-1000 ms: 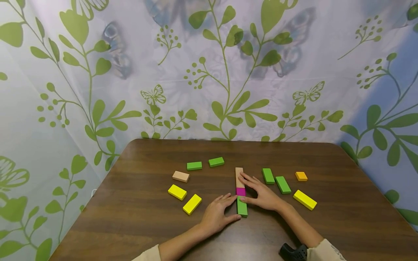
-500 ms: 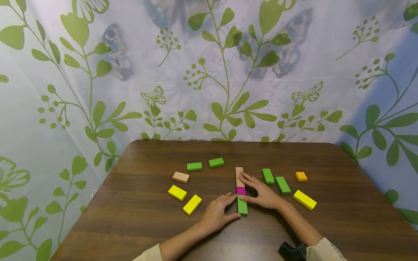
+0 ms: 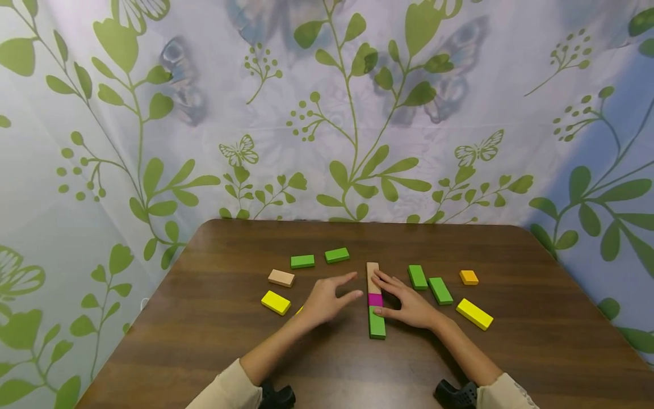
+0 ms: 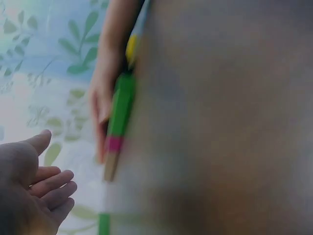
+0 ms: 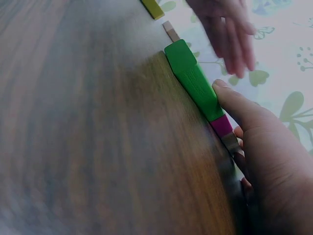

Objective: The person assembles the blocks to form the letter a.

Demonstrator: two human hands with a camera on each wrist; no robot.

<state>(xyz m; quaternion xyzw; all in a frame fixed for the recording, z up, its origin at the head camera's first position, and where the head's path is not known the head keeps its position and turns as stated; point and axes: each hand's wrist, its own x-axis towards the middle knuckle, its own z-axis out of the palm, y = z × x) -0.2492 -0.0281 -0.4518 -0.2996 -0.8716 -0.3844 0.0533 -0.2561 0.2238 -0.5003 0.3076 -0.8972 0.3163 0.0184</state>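
block row [image 3: 375, 299] touches the right hand [image 3: 415, 307], fingers apart; the left hand [image 3: 322, 302] hovers, also spread.

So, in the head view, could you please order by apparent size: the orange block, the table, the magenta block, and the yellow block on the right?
1. Table
2. Yellow block
3. Orange block and magenta block: too close to rank safely.

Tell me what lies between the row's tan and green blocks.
The magenta block lies between the tan block and the green block, plain in the head view.
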